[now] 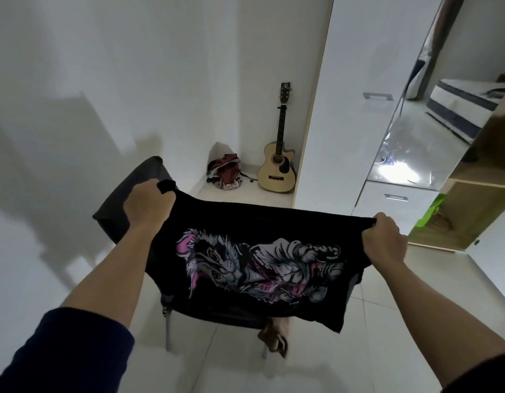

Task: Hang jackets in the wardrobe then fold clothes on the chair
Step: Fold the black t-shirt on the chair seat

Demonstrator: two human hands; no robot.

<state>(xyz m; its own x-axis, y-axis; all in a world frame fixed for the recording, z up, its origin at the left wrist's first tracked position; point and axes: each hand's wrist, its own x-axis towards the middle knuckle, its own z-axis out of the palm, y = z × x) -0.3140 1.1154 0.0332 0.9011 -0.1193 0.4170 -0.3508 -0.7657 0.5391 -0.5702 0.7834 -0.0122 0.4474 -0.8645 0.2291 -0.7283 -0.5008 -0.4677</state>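
- Step in hand, as I judge it, is folding: my left hand (148, 205) and right hand (384, 240) each grip an end of the black T-shirt (245, 222), held taut above the chair (118, 219).
- Next it wants lowering onto the seat and its sides turned in evenly.
- Shirt hides the seat; a tan garment (277, 334) pokes out below, its kind unclear; the wardrobe (345, 123) doors hide any jackets.

- Left hand (147, 204) and right hand (383, 239) each grip a top corner of a black printed T-shirt (254, 268), stretched above a dark chair (126, 211).
- Guitar (278, 163) leans beside the white wardrobe (345, 109).
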